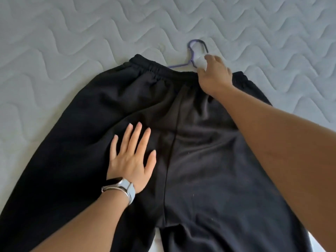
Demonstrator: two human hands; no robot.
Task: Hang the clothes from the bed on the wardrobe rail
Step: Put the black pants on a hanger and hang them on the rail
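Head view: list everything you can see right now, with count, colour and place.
Trousers: one pair, black, spread flat on the mattress, waistband at the far end.
Hanger: one, purple, on the mattress beyond the waistband, partly under the trousers.
Mattress: one, pale grey, quilted, under everything.
Watch: one, grey strap, left wrist.
Left hand: flat, fingers spread, on the trousers.
Right hand: at the waistband, fingers at the hanger's neck; grip unclear.
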